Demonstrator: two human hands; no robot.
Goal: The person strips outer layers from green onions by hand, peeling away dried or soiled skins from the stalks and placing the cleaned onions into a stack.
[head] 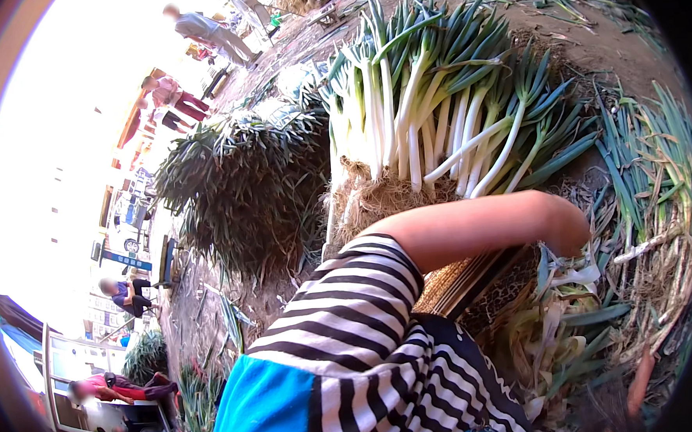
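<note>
An arm in a black-and-white striped sleeve crosses the middle; it appears to be my left. My left hand is blurred and bent down at loose leaves, its fingers hidden. A narrow strip of skin at lower right may belong to my right hand; its grip does not show. Above the arm lie large green-and-white leek-like stalks with tangled roots. Dry, peeled leaves are heaped below the left hand. More long stalks lie at the right. A patterned woven item shows under the arm.
A tall stack of leafy bundles stands left of the stalks. Loose leaves lie on the dirt ground. Several people are farther off, one in red beside a small vehicle. A blue flat cart stands beyond the stack.
</note>
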